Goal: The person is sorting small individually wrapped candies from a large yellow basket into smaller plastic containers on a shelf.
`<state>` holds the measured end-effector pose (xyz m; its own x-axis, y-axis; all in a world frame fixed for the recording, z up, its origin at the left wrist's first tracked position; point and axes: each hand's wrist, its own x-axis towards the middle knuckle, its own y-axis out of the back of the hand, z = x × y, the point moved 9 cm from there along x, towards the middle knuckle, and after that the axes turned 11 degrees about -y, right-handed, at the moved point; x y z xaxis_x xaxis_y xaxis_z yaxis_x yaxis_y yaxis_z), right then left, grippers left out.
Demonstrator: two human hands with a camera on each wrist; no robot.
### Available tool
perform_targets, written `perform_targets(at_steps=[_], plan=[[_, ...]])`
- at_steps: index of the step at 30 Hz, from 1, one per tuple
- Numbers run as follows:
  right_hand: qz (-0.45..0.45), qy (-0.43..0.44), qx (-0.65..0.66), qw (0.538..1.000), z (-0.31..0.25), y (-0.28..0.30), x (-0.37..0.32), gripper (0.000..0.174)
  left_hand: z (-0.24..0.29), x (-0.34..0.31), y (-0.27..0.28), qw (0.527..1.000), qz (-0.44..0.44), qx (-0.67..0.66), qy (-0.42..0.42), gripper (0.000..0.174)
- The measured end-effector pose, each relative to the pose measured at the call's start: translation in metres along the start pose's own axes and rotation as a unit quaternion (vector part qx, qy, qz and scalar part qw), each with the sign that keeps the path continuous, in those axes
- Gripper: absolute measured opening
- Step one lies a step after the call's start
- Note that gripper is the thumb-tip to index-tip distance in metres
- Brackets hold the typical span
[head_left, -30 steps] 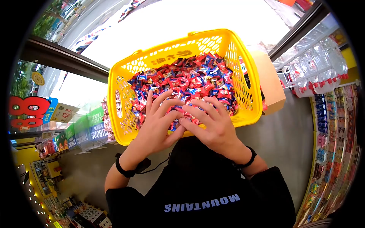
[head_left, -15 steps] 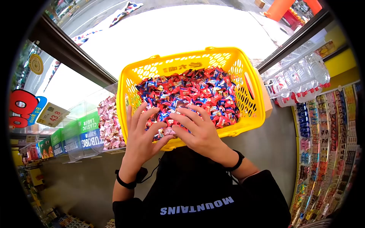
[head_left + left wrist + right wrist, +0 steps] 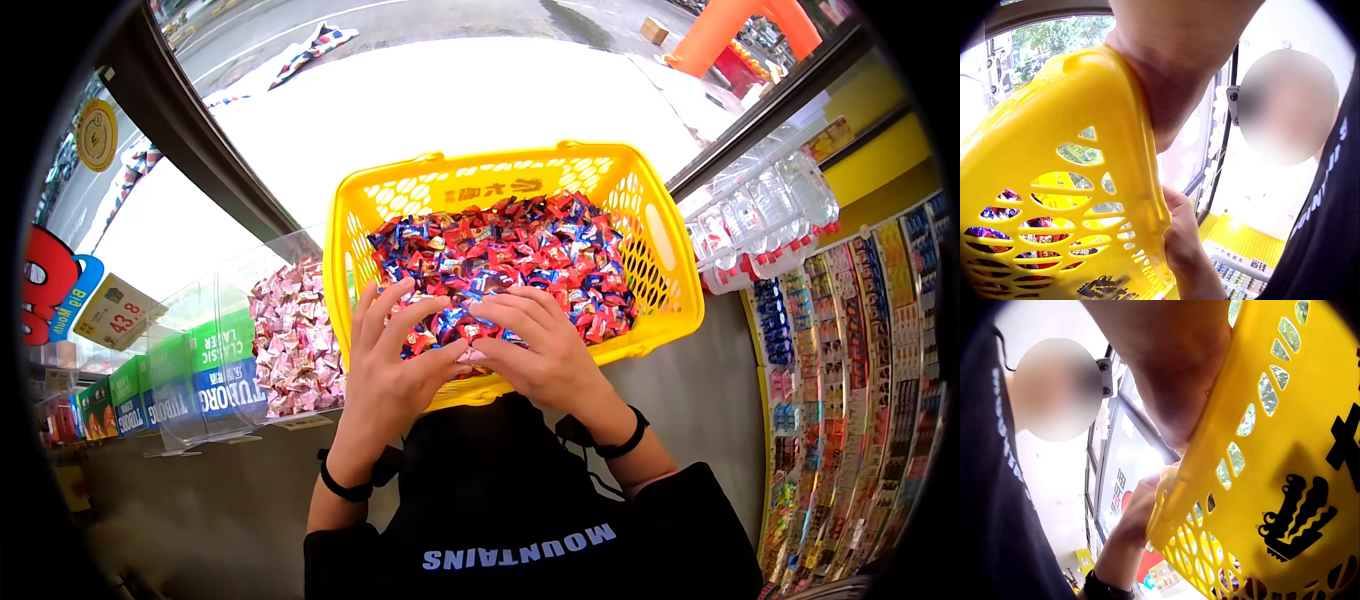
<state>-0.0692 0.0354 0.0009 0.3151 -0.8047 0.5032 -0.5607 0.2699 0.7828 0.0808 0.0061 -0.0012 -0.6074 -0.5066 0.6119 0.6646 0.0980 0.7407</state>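
Observation:
A yellow basket [image 3: 660, 320] with pierced walls holds many small candies [image 3: 500, 250] in red and blue wrappers. Over its near rim reach both hands, close together, fingers bent and spread. A pink-wrapped candy [image 3: 472, 357] shows between the thumbs and fingertips of my left hand [image 3: 395, 355] and my right hand [image 3: 540, 350], which pinch it from either side. Parts of the fingertips overlap the candies below. In the left wrist view the basket wall [image 3: 1054, 125] hides the fingers, and the right wrist view shows its outer wall [image 3: 1241, 506] with a black crocodile print.
On the left, pink-wrapped candies [image 3: 295, 345] fill a clear bin beside green and blue beer cartons [image 3: 225, 365]. Bottled water [image 3: 770, 210] hangs in a rack at right, above a long shelf of packets [image 3: 850, 400]. Beyond the basket lies bright pavement [image 3: 450, 95].
The head view has shifted, so the basket appears lower and further right. The hands have parted slightly from where their thumbs met, and the pink candy has come into view between them.

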Motion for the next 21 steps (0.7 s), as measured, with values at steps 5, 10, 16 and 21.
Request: perform_targets(at_steps=[5, 10, 16, 21], plan=[[0.015, -0.023, 0.032, 0.999, 0.003, 0.000, 0.002, 0.020, -0.004, -0.001, -0.002, 1.000, -0.007, -0.007, 0.006, 0.024], [0.005, -0.041, 0.041, 0.998, 0.007, 0.002, 0.001, 0.030, -0.003, 0.002, 0.001, 1.000, -0.006, -0.004, 0.019, 0.023], [0.033, -0.077, 0.040, 0.996, 0.013, 0.002, -0.003, 0.025, -0.013, -0.013, 0.025, 0.995, 0.070, 0.065, 0.032, 0.018], [0.028, -0.081, 0.049, 0.995, 0.016, -0.001, -0.004, 0.021, -0.071, -0.080, 0.080, 0.953, 0.168, 0.230, 0.099, 0.011]])
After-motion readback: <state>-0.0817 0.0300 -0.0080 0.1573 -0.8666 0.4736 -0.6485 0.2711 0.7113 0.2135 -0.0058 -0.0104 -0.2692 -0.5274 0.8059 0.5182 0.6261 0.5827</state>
